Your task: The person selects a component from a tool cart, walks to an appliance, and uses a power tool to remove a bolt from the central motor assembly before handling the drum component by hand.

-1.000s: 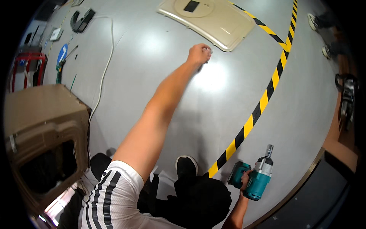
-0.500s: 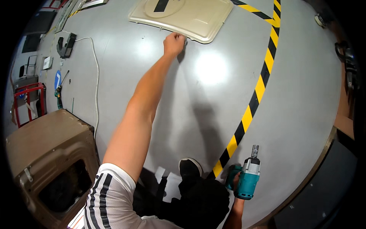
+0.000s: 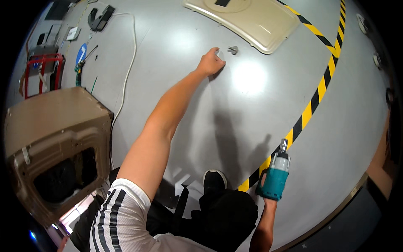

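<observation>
My left hand (image 3: 211, 63) reaches out low over the floor with its fingers parted and nothing in them. Just right of its fingertips, apart from them, a small grey metal piece (image 3: 233, 50) lies on the floor; its exact kind is too small to make out. Beyond it lies a flat beige metal panel (image 3: 252, 25) with rounded corners and a black strip on it. At the lower right, my right hand (image 3: 269, 203) grips a teal and grey cordless impact wrench (image 3: 275, 178), whose silver socket points forward. The wrench body hides most of those fingers.
A brown vehicle door (image 3: 58, 117) stands at the left. Behind it are a red metal frame (image 3: 42, 61), a screwdriver (image 3: 89, 55), a white cable (image 3: 131, 63) and a black device (image 3: 100, 19). Yellow-black floor tape (image 3: 312, 107) runs along the right.
My left hand has drawn back from the panel's edge and opened, and the grey metal piece now shows on the floor. My right hand has moved the impact wrench slightly forward. The view has shifted.
</observation>
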`<state>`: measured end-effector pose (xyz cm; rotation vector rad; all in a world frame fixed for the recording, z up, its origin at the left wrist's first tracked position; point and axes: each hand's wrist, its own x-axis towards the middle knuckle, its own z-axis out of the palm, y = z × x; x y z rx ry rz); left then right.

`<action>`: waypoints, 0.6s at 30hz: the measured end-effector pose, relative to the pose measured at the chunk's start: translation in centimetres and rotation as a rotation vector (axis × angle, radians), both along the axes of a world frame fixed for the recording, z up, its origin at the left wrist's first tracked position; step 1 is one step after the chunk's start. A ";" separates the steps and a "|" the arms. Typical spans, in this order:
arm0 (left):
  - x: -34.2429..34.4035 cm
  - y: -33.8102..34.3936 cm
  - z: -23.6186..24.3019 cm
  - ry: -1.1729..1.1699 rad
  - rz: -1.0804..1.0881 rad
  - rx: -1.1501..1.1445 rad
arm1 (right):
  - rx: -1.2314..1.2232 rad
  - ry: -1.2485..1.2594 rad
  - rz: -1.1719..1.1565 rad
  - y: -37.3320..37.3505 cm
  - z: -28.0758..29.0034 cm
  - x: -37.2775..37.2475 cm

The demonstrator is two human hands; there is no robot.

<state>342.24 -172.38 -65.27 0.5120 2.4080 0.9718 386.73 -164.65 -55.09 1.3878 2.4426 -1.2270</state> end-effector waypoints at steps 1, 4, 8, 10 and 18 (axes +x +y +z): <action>0.4 -1.3 0.1 -0.008 0.005 0.014 | -0.088 0.025 -0.043 0.4 0.4 -1.4; 2.7 -6.3 0.4 -0.033 -0.019 0.048 | -0.061 0.231 0.192 1.6 1.0 -4.8; 7.0 -16.4 2.2 -0.121 -0.069 -0.016 | 0.011 0.095 0.358 3.4 -0.4 -11.9; 9.6 -22.9 2.6 -0.173 -0.100 -0.062 | 0.127 0.146 0.491 4.0 -1.9 -15.1; 16.7 -41.0 11.0 -0.242 -0.365 -0.611 | 0.346 0.046 0.715 8.0 -9.3 -22.7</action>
